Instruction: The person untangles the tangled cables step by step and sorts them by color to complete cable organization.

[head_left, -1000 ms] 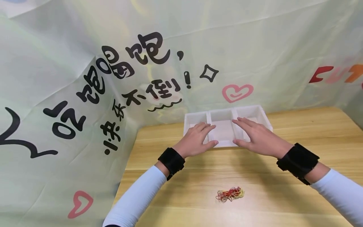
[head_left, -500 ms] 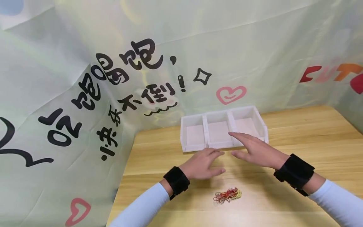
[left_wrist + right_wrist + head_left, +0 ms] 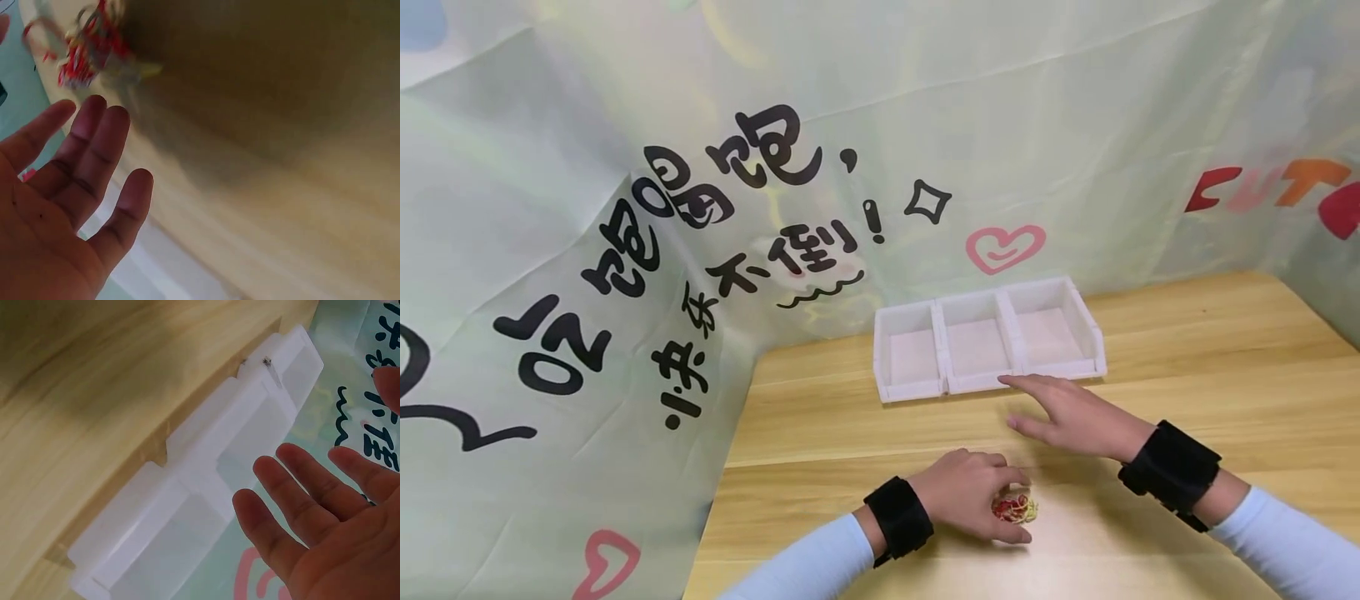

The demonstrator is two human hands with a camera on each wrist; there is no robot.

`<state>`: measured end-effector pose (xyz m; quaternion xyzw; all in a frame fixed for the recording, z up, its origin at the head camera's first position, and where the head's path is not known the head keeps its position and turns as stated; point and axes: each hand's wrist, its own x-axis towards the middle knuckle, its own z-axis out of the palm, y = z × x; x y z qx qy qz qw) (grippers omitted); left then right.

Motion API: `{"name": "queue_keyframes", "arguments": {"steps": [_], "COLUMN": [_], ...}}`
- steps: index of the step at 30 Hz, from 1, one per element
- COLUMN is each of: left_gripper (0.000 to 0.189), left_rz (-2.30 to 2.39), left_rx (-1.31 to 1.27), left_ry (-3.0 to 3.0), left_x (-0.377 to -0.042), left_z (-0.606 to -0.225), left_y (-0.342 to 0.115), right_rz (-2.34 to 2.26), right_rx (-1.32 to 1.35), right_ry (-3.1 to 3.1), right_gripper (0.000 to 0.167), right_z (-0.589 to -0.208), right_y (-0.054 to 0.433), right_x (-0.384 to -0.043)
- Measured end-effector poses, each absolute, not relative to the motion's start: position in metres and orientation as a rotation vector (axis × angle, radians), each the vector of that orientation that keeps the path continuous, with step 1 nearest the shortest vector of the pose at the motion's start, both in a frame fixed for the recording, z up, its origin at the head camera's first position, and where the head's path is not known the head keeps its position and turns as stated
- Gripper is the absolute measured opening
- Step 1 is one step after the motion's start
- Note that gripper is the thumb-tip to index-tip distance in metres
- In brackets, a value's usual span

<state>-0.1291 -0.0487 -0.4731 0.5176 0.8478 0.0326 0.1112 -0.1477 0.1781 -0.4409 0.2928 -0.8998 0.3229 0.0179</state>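
Observation:
A small tangle of thin red and yellow strings point(image 3: 1015, 507) lies on the wooden table. My left hand point(image 3: 967, 493) arches over its left side in the head view, thumb and fingers spread around it and hiding part of it. The left wrist view shows the string tangle point(image 3: 94, 53) blurred, just beyond the loosely bent fingertips point(image 3: 115, 125), with nothing held. Farther right and back, my right hand point(image 3: 1078, 417) hovers over the table, fingers extended and holding nothing. Its fingertips reach the front edge of a white three-compartment tray point(image 3: 910, 390).
The white tray stands at the back of the wooden table point(image 3: 820, 433), close to a pale fabric backdrop point(image 3: 1075, 125) printed with black characters and a pink heart. The backdrop also rises along the table's left side.
Both hands have come back from the tray. The left has moved down to the string tangle; the right has drawn back slightly toward the body. The head view has shifted a little.

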Motion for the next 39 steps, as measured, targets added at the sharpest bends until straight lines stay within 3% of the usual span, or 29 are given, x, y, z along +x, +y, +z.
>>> {"name": "queue_keyframes", "arguments": {"steps": [10, 26, 39], "left_gripper": [0.045, 0.035, 0.036], "left_rz": [0.118, 0.799, 1.505], "left_rx": [1.472, 1.211, 0.878], "left_ry": [2.429, 2.46, 2.339], "left_x": [-0.123, -0.144, -0.151], "left_z": [-0.49, -0.475, -0.443], "left_y": [-0.049, -0.062, -0.062], "right_rz": [1.002, 1.169, 1.429], "right_rx": [0.953, 0.976, 0.661], "right_ry": [-2.818, -2.766, -2.542], "right_gripper": [0.053, 0.045, 0.016], "right_z": [-0.447, -0.444, -0.424], "right_y": [0.176, 0.175, 0.166], "right_x": [-0.145, -0.142, -0.127]}}
